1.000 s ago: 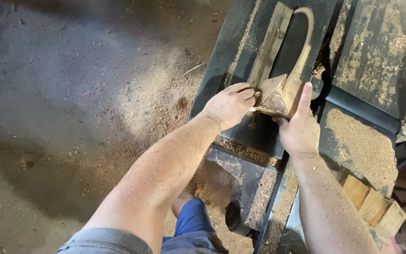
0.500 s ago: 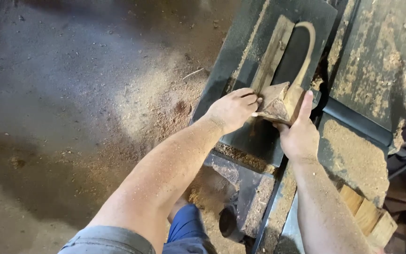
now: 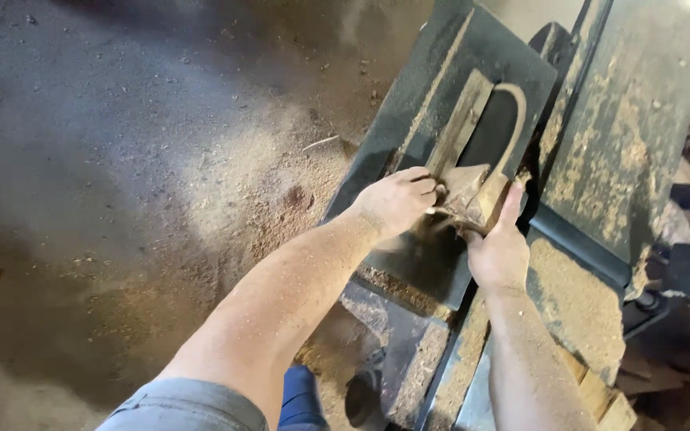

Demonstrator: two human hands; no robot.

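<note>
Fingers of your left hand (image 3: pixel 397 199) and right hand (image 3: pixel 498 247) are closed around the small pale wedge-shaped wood block (image 3: pixel 466 195), pressing it on the dark green sawdust-covered machine table (image 3: pixel 417 144). I judge the cut is underway; next, feed slowly, fingers away from the blade line.

A small wedge-shaped block of pale, rough-sawn wood (image 3: pixel 466 191) sits right of the frame's centre, in the upper half. It lies on the dark green, sawdust-strewn metal table of a saw (image 3: pixel 441 104), at the lower end of a curved, tan wooden guide (image 3: pixel 513 120). Its broad upper face is light and tilted, narrowing toward a point at the lower left. The left hand (image 3: pixel 397 199) grips its left side; the right hand (image 3: pixel 498 243) presses its lower right edge with fingers raised alongside.
</note>
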